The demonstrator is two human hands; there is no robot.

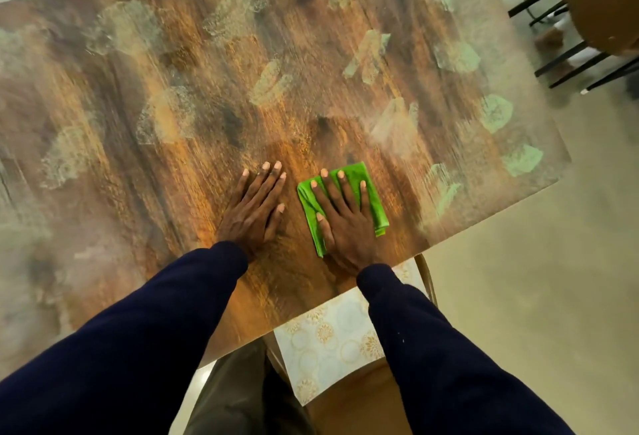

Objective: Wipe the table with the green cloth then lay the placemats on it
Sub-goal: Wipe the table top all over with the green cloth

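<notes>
Wipe step, viewed left to right. The bench (114,172) has a wood-grain top marked with pale smeared patches (124,25) over most of its area.

My left hand (254,208) lies flat on the bare wood near the front edge, fingers straight and spread, holding nothing. Just beside it, my right hand (345,223) presses palm-down on the folded green cloth (373,203), fingers spread. The cloth lies flat against the bench.

Below the front edge, the placemats (328,338) rest on a seat, off the bench. I cannot tell how many there are.

More patches run toward the right edge, so I judge that wiping is in hand and laying has not begun. The next move calls for firm downward pressure and strokes carried across each patch.
</notes>
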